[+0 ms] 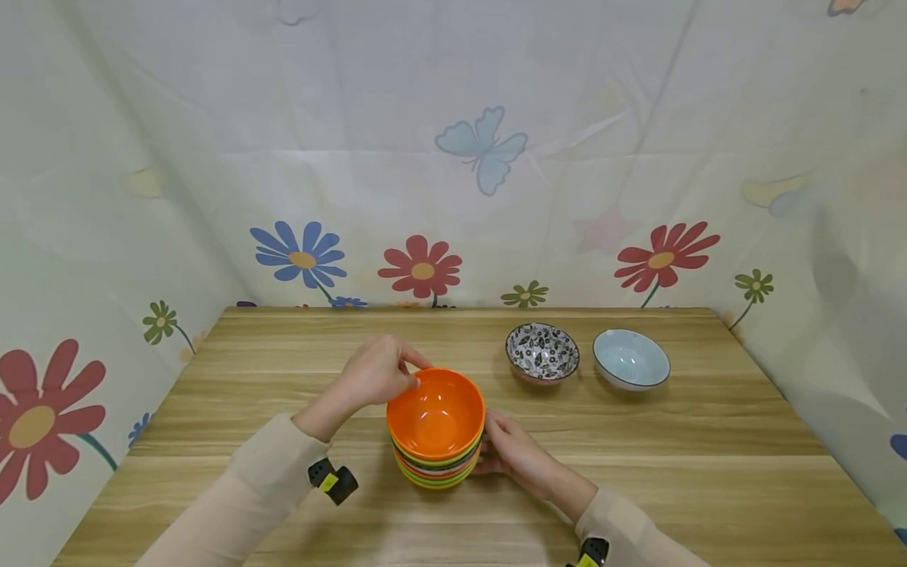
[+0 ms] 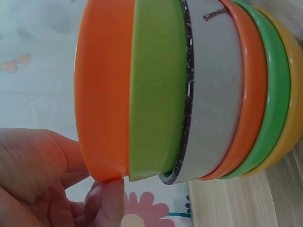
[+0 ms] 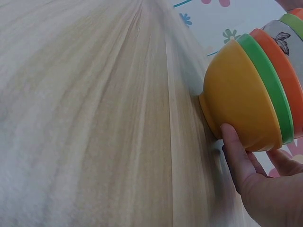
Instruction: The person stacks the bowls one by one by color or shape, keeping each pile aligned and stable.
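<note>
Stacking done: six nested bowls make one upright stack (image 1: 434, 474) on the desk (image 1: 708, 441), low centre of the frame.
Stack order, top down: orange bowl (image 1: 435, 413), light green bowl (image 2: 157, 90), dark-rimmed white bowl (image 2: 215, 94), second orange bowl (image 2: 254, 94), green bowl (image 2: 278, 85), yellow bowl (image 3: 241, 94).
Left hand (image 1: 375, 374): pinching the orange bowl's rim; whether that bowl is fully seated, I cannot tell.
Right hand (image 1: 520, 457): fingers spread, resting against the yellow bowl.
Bowls apart: floral bowl (image 1: 542, 353) right of centre, pale blue bowl (image 1: 631, 360) farther right, neither nested.
Left to do: likely settling or freeing the top bowl; the loose pair's part is unclear.
</note>
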`<state>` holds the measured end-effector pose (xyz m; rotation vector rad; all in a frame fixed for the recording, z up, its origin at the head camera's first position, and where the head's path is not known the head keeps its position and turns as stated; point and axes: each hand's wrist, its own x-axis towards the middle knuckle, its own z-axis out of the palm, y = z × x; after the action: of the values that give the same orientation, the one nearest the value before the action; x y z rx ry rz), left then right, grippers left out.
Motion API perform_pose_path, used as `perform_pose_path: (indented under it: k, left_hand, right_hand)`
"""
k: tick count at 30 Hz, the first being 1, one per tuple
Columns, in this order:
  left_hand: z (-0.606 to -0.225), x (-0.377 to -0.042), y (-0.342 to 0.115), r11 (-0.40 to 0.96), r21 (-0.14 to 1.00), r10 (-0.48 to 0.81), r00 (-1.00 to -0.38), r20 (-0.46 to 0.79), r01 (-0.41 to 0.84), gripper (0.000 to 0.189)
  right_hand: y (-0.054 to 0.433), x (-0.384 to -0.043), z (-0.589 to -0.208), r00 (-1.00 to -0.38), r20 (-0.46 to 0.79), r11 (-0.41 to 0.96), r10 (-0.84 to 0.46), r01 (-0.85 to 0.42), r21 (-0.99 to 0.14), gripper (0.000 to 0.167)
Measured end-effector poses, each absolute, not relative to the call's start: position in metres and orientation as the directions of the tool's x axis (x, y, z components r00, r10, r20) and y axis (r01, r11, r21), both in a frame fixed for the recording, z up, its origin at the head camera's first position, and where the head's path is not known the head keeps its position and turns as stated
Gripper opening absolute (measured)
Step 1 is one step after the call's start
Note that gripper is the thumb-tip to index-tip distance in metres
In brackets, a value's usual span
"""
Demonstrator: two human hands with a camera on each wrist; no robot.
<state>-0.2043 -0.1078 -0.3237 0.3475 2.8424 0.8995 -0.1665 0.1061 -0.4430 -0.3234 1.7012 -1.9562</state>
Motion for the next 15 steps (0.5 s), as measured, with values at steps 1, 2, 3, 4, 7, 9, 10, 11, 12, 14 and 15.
perform_pose_path:
  k: [1, 2, 3, 4, 7, 9, 10, 11, 12, 14, 15]
  left_hand:
    - [-0.3243, -0.2045, -0.1080, 0.794, 0.582, 0.260, -0.964, -0.062, 0.177, 0.022]
    - [-0.3249, -0.2046, -0.1081, 0.794, 0.582, 0.260, -0.964, -0.061, 0.177, 0.022]
    - [-0.3252, -0.2048, -0.1081, 0.794, 0.583, 0.259, -0.964, -0.063, 0.175, 0.022]
    - [-0.3257, -0.2051, -0.1081, 0.795, 0.581, 0.259, -0.964, -0.063, 0.175, 0.022]
    - [-0.3266, -0.2056, -0.1082, 0.799, 0.575, 0.259, -0.964, -0.067, 0.175, 0.023]
    - [-0.3269, -0.2058, -0.1082, 0.801, 0.573, 0.258, -0.964, -0.069, 0.174, 0.023]
    - [-0.3270, -0.2059, -0.1082, 0.802, 0.570, 0.259, -0.963, -0.067, 0.176, 0.023]
    - [-0.3271, -0.2059, -0.1082, 0.803, 0.568, 0.260, -0.963, -0.066, 0.178, 0.023]
    - [-0.3272, -0.2059, -0.1083, 0.804, 0.568, 0.260, -0.964, -0.065, 0.179, 0.023]
    - [-0.3272, -0.2058, -0.1084, 0.804, 0.567, 0.261, -0.963, -0.061, 0.182, 0.024]
    - [-0.3273, -0.2058, -0.1084, 0.803, 0.567, 0.263, -0.963, -0.059, 0.184, 0.024]
  right_hand:
    - [0.1061, -0.1664, -0.4430, -0.836, -0.155, -0.073, -0.527, 0.227, -0.971, 0.063]
    - [0.1061, -0.1663, -0.4430, -0.835, -0.155, -0.072, -0.527, 0.226, -0.971, 0.063]
    - [0.1062, -0.1662, -0.4431, -0.835, -0.155, -0.073, -0.528, 0.226, -0.971, 0.064]
    - [0.1063, -0.1661, -0.4431, -0.835, -0.155, -0.073, -0.528, 0.226, -0.971, 0.064]
    - [0.1062, -0.1659, -0.4431, -0.834, -0.153, -0.074, -0.530, 0.225, -0.972, 0.064]
    - [0.1062, -0.1659, -0.4429, -0.834, -0.152, -0.075, -0.531, 0.225, -0.972, 0.064]
    - [0.1062, -0.1660, -0.4429, -0.834, -0.152, -0.074, -0.530, 0.224, -0.972, 0.063]
    - [0.1062, -0.1660, -0.4427, -0.833, -0.152, -0.074, -0.531, 0.224, -0.972, 0.063]
    - [0.1062, -0.1660, -0.4425, -0.833, -0.152, -0.073, -0.532, 0.225, -0.972, 0.063]
    - [0.1062, -0.1660, -0.4422, -0.833, -0.152, -0.072, -0.531, 0.223, -0.972, 0.063]
    - [0.1063, -0.1661, -0.4421, -0.834, -0.152, -0.070, -0.531, 0.222, -0.973, 0.062]
